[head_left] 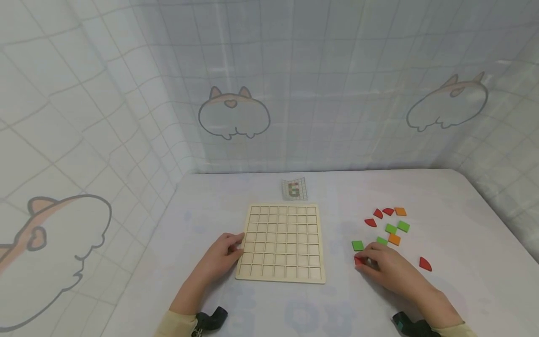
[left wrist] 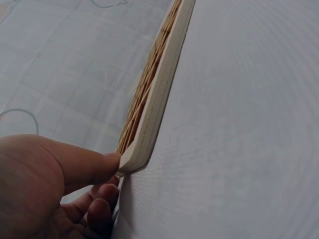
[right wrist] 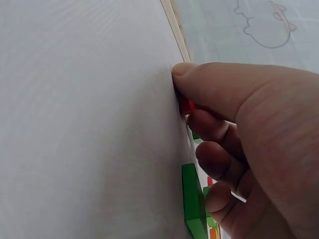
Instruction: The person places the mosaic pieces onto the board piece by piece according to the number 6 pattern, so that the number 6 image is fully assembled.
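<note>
Overhead, pale tablecloth (head_left: 463, 220), cartoon-print curtain walls (head_left: 126, 117).

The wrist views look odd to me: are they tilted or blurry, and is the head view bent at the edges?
Head view: even soft light, faint shadows; wall grid lines curve toward the edges, a wide-lens bend. Left wrist view: turned sideways, left hand close and soft, board edge sharper. Right wrist view: also turned, right hand fills the frame, slightly blurred; red piece barely shows.
</note>
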Demonstrator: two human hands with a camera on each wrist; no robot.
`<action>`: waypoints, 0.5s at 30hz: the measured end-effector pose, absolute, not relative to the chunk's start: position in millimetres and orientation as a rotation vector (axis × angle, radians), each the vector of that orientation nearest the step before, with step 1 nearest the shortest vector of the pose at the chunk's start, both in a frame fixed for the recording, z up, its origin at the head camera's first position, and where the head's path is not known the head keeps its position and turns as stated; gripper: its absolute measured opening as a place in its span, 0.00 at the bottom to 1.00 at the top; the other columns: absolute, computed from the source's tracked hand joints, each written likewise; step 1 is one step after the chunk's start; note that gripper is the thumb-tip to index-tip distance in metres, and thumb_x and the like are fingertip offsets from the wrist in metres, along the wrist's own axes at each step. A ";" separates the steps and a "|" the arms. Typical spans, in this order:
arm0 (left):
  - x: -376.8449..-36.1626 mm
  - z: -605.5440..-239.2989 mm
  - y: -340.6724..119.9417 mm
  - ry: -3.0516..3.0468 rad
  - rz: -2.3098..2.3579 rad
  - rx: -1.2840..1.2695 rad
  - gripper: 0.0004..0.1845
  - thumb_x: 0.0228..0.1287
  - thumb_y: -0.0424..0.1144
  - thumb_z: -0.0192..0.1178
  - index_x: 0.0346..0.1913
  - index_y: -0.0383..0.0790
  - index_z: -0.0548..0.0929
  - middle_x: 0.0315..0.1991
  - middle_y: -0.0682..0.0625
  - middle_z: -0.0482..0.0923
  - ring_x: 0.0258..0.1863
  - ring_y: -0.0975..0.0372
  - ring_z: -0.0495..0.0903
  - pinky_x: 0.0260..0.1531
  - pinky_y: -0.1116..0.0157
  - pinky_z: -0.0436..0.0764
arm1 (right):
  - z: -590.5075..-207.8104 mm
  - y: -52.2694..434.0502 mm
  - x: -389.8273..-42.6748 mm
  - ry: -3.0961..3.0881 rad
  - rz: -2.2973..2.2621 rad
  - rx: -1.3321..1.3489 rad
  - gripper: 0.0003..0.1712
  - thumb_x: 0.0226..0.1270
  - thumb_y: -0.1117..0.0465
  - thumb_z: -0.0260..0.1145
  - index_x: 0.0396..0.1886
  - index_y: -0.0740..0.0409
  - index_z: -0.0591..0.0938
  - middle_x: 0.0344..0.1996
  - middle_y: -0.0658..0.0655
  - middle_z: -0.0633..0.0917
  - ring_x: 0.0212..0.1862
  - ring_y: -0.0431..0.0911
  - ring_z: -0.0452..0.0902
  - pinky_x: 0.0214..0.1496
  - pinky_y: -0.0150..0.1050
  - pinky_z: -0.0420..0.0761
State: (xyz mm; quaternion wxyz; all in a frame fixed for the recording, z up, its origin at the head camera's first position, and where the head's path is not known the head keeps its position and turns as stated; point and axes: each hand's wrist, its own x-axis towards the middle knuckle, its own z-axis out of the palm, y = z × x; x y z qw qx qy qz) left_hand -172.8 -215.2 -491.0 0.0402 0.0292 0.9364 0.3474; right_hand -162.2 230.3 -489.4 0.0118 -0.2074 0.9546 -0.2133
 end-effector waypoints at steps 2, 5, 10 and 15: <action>-172.4 -490.5 -215.7 2.870 1.070 0.097 0.26 0.66 0.35 0.64 0.67 0.39 0.76 0.46 0.51 0.74 0.38 0.62 0.71 0.40 0.61 0.73 | -488.1 228.7 -163.2 2.987 -0.649 -0.624 0.15 0.55 0.50 0.78 0.44 0.44 0.88 0.34 0.37 0.77 0.35 0.35 0.70 0.38 0.32 0.78; -171.6 -490.5 -216.4 2.869 1.072 0.115 0.26 0.66 0.35 0.64 0.67 0.38 0.76 0.47 0.51 0.74 0.38 0.62 0.71 0.39 0.61 0.73 | -485.2 226.5 -164.7 3.002 -0.640 -0.598 0.16 0.56 0.49 0.77 0.43 0.44 0.88 0.34 0.38 0.78 0.35 0.36 0.70 0.38 0.34 0.78; -171.0 -491.8 -216.7 2.859 1.084 0.117 0.26 0.67 0.35 0.64 0.67 0.38 0.75 0.47 0.51 0.74 0.38 0.62 0.72 0.39 0.60 0.73 | -479.5 220.6 -169.9 3.042 -0.631 -0.627 0.15 0.56 0.51 0.78 0.44 0.46 0.88 0.35 0.40 0.79 0.36 0.38 0.71 0.40 0.37 0.80; -171.6 -493.7 -217.2 2.863 1.086 0.117 0.25 0.67 0.35 0.64 0.67 0.38 0.76 0.46 0.51 0.74 0.38 0.62 0.72 0.39 0.61 0.74 | -473.5 207.7 -180.5 3.032 -0.655 -0.609 0.15 0.57 0.51 0.77 0.43 0.47 0.88 0.37 0.41 0.81 0.41 0.40 0.75 0.44 0.41 0.81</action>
